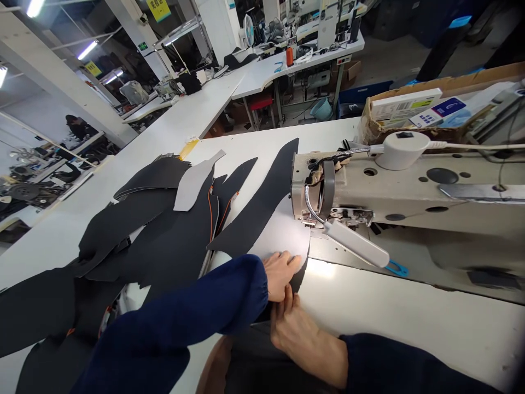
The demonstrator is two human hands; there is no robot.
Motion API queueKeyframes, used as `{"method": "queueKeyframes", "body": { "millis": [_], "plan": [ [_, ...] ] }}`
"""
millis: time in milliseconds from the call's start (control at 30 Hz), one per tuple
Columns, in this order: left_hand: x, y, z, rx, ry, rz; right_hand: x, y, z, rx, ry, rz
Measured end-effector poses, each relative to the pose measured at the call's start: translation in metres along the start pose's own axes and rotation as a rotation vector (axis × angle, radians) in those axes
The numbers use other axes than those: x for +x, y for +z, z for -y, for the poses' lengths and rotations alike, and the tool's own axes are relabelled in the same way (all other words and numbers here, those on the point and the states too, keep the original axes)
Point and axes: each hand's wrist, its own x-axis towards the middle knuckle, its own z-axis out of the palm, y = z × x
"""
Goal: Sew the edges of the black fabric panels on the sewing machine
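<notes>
The person's left hand [282, 274] lies on a pale grey fabric panel [283, 232], its fingers partly bent and pressed down against the cloth; whether it also pinches the material cannot be told. Just nearer the body, the right hand [298, 331] has its fingers curled in at the panel's dark lower edge, touching or nearly touching the left (the thumb is mostly hidden, so how firmly it grips cannot be told).

The panel lies flat on the white worktable [410, 306], its far part beside the head of the sewing machine [348, 189]. A long curved black strip [262, 200] overlaps it. A white gooseneck lamp [356, 243] with a blue loop hangs at the machine's near side.

To the left spreads a heap of black fabric panels [164, 246], some edged in orange, with a light grey cut piece [194, 183] on top. A cardboard box [488, 71] stands behind the machine.
</notes>
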Motion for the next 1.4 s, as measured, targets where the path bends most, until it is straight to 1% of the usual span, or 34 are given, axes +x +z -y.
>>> {"method": "queueKeyframes", "body": {
  "millis": [100, 167, 233, 300, 367, 533, 633, 767, 833, 867, 967, 1000, 1067, 1133, 1233, 1400],
  "plan": [
    [-0.01, 0.004, 0.001, 0.007, 0.045, 0.018, 0.004, -0.015, -0.01, 0.113, -0.033, 0.134],
    [-0.01, 0.004, 0.0, 0.015, 0.049, 0.006, 0.007, -0.023, -0.011, 0.173, -0.049, 0.186],
    [-0.005, 0.002, -0.001, 0.026, 0.032, 0.005, 0.011, -0.026, -0.005, 0.188, -0.052, 0.157],
    [0.002, 0.0, -0.002, 0.041, 0.011, 0.003, 0.016, -0.024, 0.001, 0.178, -0.035, 0.119],
    [0.009, 0.0, -0.003, 0.053, 0.003, -0.021, 0.021, -0.02, 0.005, 0.177, -0.019, 0.112],
    [0.022, -0.004, -0.002, 0.066, 0.004, -0.054, 0.026, -0.016, -0.001, 0.209, -0.023, 0.117],
    [0.023, -0.012, 0.006, 0.067, 0.025, -0.061, 0.023, -0.006, -0.004, 0.09, 0.019, 0.075],
    [0.018, -0.02, 0.019, 0.089, 0.047, 0.015, 0.022, 0.011, -0.005, -0.147, 0.144, -0.099],
    [0.017, -0.021, 0.02, 0.107, 0.06, 0.036, 0.023, 0.012, -0.008, -0.165, 0.153, -0.129],
    [0.018, -0.021, 0.019, 0.116, 0.065, 0.036, 0.025, 0.01, -0.01, -0.127, 0.14, -0.106],
    [0.023, -0.022, 0.01, 0.13, 0.054, 0.016, 0.03, -0.004, -0.018, 0.046, 0.097, 0.027],
    [0.025, -0.022, 0.006, 0.133, 0.044, 0.014, 0.032, -0.009, -0.02, 0.074, 0.099, 0.04],
    [0.03, -0.023, -0.001, 0.143, 0.02, 0.011, 0.034, -0.014, -0.021, 0.059, 0.118, 0.005],
    [0.033, -0.024, -0.004, 0.164, -0.008, -0.018, 0.035, -0.013, -0.019, 0.04, 0.118, -0.008],
    [0.035, -0.024, -0.004, 0.19, -0.015, -0.056, 0.033, -0.005, -0.017, 0.04, 0.113, 0.063],
    [0.032, -0.028, -0.003, 0.199, 0.037, -0.03, 0.027, 0.002, -0.024, 0.0, 0.136, 0.069]
  ]
}}
